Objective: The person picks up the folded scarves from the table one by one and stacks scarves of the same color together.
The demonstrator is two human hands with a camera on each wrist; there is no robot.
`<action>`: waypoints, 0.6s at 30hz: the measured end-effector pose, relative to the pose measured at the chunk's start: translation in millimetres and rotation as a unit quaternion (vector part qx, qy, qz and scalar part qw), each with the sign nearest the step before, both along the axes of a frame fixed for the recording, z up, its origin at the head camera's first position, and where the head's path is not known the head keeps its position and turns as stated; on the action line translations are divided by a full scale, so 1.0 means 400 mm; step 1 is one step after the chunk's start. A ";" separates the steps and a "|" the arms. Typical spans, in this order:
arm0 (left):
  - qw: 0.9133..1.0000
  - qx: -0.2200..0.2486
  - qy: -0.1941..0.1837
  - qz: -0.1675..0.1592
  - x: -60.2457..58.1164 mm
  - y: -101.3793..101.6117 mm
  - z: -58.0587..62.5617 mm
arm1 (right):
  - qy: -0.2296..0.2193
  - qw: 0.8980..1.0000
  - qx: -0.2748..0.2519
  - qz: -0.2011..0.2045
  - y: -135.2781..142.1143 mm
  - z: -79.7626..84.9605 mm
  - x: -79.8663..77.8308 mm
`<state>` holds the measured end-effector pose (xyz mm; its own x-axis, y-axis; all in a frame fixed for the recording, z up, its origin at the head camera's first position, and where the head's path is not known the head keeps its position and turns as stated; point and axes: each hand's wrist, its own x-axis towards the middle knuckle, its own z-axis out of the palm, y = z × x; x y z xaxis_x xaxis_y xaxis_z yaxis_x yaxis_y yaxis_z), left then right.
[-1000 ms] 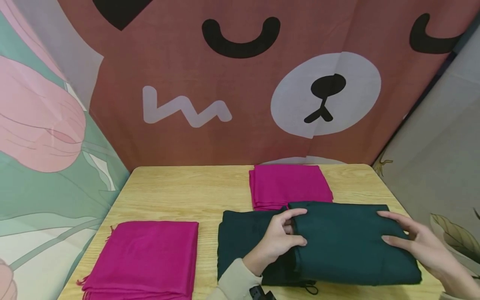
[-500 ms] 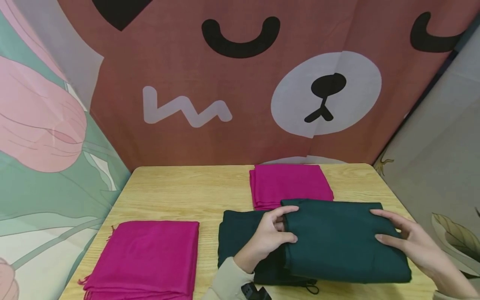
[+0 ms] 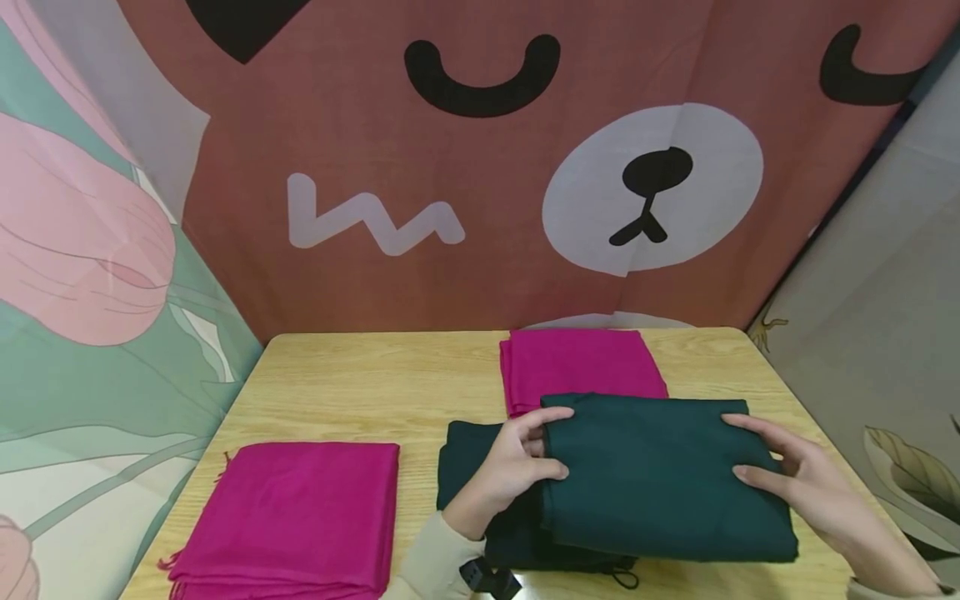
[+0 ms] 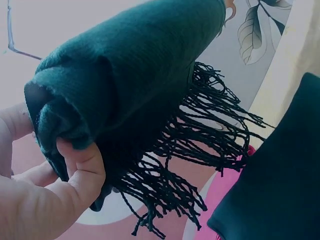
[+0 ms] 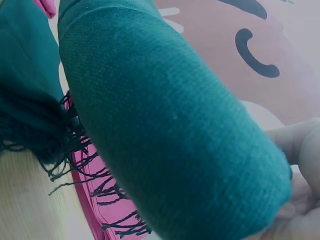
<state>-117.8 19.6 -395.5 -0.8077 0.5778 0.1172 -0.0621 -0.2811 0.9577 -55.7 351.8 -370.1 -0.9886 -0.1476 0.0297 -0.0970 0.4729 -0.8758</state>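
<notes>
My two hands hold a folded dark green scarf (image 3: 660,479) above the table, one at each short side. The left hand (image 3: 506,471) pinches its left edge; in the left wrist view the thumb presses into the rolled end, and dark fringe (image 4: 185,135) hangs below. At the right edge, the right hand (image 3: 802,479) grips with thumb and forefinger on top, the other fingers hidden beneath. Another folded dark green scarf (image 3: 468,454) lies on the table, partly covered in the head view by the held one and the left forearm.
A folded magenta scarf (image 3: 292,512) with fringe lies at the front left of the wooden table (image 3: 360,375). A second magenta scarf (image 3: 577,367) sits at the back, behind the held one. A bear-printed cloth (image 3: 337,283) hangs at the table's far edge.
Both hands have moved left with the held green scarf and slightly away from me. It now overlaps more of the green scarf on the table. The magenta scarves have stayed put.
</notes>
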 end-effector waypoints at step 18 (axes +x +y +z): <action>1.000 -0.010 0.010 0.000 -0.015 -0.076 0.009 | -0.022 0.999 -0.032 0.014 -0.065 0.007 -0.026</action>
